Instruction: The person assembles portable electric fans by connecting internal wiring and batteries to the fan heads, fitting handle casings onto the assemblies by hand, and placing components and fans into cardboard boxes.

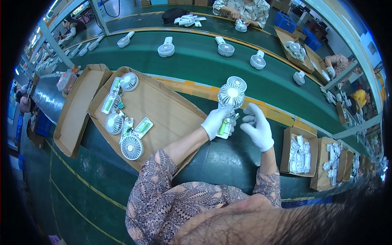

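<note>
My left hand, in a white glove, is closed round the handle of a white handheld fan. The handle is uncovered and shows a green battery. To its right, my gloved right hand is raised with fingers apart and curved, holding nothing that I can see. Just beyond the held fan, a second round fan head shows; its lower part is hidden. On my left, a shallow cardboard tray bears several fans, their handles opened over green batteries.
Beyond the bench, a green conveyor belt carries several spaced-out fans. A narrower cardboard tray lies far left. At right stand cardboard boxes of white plastic parts. Across the belt, a person handles another fan.
</note>
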`<state>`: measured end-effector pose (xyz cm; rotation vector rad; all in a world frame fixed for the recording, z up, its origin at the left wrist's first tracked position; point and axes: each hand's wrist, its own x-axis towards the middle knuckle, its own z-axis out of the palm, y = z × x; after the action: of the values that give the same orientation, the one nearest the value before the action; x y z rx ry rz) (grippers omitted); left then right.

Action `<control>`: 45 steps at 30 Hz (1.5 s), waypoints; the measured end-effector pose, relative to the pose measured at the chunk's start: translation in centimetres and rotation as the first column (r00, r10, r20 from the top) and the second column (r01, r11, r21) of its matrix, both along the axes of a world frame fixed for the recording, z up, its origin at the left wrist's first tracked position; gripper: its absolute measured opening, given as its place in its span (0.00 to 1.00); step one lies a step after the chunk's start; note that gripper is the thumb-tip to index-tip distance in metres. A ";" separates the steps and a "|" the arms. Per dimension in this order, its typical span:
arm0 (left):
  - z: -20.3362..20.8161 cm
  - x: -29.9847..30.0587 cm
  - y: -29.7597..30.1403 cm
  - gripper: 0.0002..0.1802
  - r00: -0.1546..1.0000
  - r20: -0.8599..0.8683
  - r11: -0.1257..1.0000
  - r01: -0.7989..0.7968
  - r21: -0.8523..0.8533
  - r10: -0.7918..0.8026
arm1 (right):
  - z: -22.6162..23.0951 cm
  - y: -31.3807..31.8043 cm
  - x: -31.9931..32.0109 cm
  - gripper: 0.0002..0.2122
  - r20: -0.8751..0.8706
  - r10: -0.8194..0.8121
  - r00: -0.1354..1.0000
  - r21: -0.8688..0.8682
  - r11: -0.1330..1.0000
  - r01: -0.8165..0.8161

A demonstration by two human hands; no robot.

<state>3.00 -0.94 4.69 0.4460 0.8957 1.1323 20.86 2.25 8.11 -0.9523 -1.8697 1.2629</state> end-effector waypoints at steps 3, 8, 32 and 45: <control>0.1 0.7 -0.3 0.18 0.999 -0.008 0.999 0.031 0.022 -0.031 | 1.0 -0.9 -0.6 0.22 0.239 -0.025 0.971 0.468 0.879 -0.092; -0.3 1.3 -0.5 0.15 0.999 0.041 0.998 0.008 0.057 -0.010 | 0.7 -1.2 -0.7 0.14 0.270 0.020 0.963 0.598 0.780 -0.184; -2.4 2.6 0.0 0.18 0.863 0.505 1.000 0.026 0.002 -0.023 | -3.2 0.7 0.2 0.11 0.049 -0.115 0.992 -0.037 0.992 0.117; -2.6 2.9 0.1 0.26 0.971 0.232 0.994 0.071 -0.088 -0.049 | -3.6 1.2 0.0 0.10 0.141 -0.122 0.982 0.224 0.971 0.088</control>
<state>5.93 -0.80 2.10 0.2556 0.7251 1.0567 20.89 3.42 4.51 -1.0400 -1.9990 0.9228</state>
